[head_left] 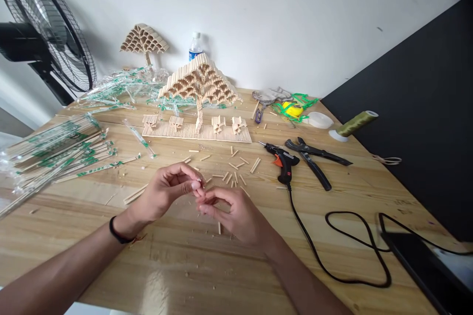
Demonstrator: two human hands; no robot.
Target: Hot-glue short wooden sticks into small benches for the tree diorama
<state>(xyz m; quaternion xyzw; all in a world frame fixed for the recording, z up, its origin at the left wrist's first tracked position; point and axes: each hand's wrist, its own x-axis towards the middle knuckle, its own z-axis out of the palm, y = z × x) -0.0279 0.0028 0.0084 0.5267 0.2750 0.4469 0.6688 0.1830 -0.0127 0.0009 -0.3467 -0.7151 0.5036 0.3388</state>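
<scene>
Evidently, the left hand [164, 194] is pinching a tiny pale bit [199, 180] at its fingertips. The right hand [238, 211] is holding its fingers bent against the left's, perhaps for steadiness; cannot tell its contents. Cut sticks [254, 165] are lying just beyond, presumably for easy picking. The glue gun [284, 160] is pointing away, likely for safety; the stick tree [200, 89] is standing behind.

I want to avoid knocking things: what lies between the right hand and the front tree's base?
Short loose sticks lie scattered on the table between the right hand and the base, as the head view shows.
</scene>
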